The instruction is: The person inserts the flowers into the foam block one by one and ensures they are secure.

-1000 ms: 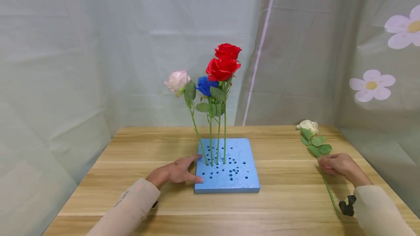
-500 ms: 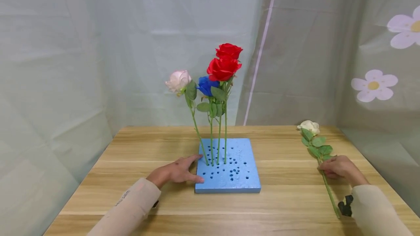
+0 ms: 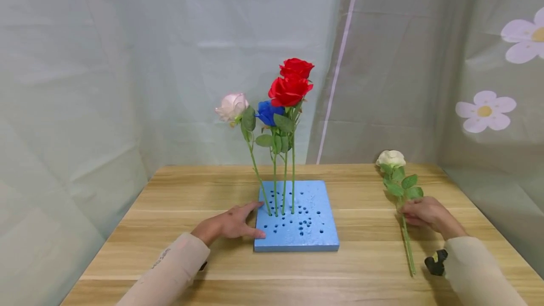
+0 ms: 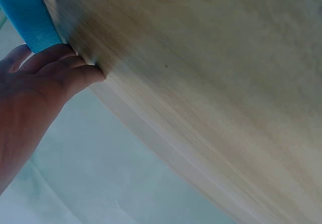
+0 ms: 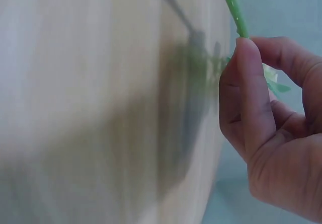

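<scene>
My left hand (image 3: 235, 222) rests at the left side of a blue foam block (image 3: 312, 237), thumb near its front corner and fingers spread toward the back. In the left wrist view, the fingers lie against the block's side (image 4: 37, 20). Standing in the block's holes are a pale pink rose (image 3: 233, 106), a blue rose (image 3: 267, 113) and two red roses (image 3: 290, 90). Over at the right, my right hand (image 3: 427, 215) pinches a white rose (image 3: 391, 158) by its green stem (image 5: 233, 7) between thumb and index finger. Its bloom points toward the back, stem end toward me.
Wood-grain table (image 3: 204, 268) lies under everything. More small holes dot the block around the stems. A pale curtain (image 3: 263, 13) hangs behind the table, and a flower-patterned curtain (image 3: 484, 155) runs along the right side.
My right hand has moved left with the white rose, whose stem now shows a shadow apart from it. The left hand stays on the blue block.
</scene>
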### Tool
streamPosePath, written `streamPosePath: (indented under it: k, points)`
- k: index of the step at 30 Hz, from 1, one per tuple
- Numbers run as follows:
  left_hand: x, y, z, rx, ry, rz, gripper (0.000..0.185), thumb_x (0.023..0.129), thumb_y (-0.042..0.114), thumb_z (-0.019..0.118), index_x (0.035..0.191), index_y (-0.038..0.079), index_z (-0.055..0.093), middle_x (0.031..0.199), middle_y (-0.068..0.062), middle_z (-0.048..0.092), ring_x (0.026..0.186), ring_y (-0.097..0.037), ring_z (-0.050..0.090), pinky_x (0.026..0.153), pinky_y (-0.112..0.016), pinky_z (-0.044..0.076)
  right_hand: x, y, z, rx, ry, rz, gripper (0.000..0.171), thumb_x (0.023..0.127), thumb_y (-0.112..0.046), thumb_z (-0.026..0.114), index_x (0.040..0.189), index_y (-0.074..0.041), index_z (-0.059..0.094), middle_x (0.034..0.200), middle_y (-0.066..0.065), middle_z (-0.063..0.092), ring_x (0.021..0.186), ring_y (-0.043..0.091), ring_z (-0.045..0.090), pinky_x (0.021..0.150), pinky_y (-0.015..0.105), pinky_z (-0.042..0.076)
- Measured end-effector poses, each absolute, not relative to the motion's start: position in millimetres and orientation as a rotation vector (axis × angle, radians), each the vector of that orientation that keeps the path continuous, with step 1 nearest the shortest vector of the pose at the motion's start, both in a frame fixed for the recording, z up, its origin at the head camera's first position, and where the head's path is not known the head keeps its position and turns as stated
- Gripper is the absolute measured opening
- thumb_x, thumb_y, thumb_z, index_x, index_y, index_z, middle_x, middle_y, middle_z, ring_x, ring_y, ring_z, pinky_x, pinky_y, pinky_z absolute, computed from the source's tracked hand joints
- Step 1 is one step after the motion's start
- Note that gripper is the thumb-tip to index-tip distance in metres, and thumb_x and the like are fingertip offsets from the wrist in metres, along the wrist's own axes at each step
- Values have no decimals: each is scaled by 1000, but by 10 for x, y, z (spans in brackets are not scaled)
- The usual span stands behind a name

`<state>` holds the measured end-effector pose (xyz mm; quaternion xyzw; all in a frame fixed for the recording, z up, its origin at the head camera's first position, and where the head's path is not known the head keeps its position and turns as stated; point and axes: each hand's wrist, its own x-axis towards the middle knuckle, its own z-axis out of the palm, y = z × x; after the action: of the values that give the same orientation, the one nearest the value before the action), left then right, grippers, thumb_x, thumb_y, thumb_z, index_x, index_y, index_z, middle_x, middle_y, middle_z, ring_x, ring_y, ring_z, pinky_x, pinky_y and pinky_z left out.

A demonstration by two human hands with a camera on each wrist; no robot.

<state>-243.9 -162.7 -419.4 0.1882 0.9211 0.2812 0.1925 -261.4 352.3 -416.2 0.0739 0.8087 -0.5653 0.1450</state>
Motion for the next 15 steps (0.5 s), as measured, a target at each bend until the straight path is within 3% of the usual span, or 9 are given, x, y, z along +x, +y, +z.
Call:
streamPosePath:
  k: [9,15]
  points:
    - [-2436,-1622,-4191,534,2584,796,96,73,59,69,148,19,25,150,-12,26,136,-29,24,106,-50,26,-2654,3271,-4020,36,2498,-1538,31,90,-5,54,107,20,50,87,9,58,74,11,61,70,30,55]
    - [-2439,-1620,-4201,541,2588,794,96,73,59,69,148,18,25,150,-12,27,136,-30,25,105,-51,27,-2693,3089,-3925,5,2503,-1576,35,91,-7,56,111,19,45,94,13,57,80,14,63,73,31,54]
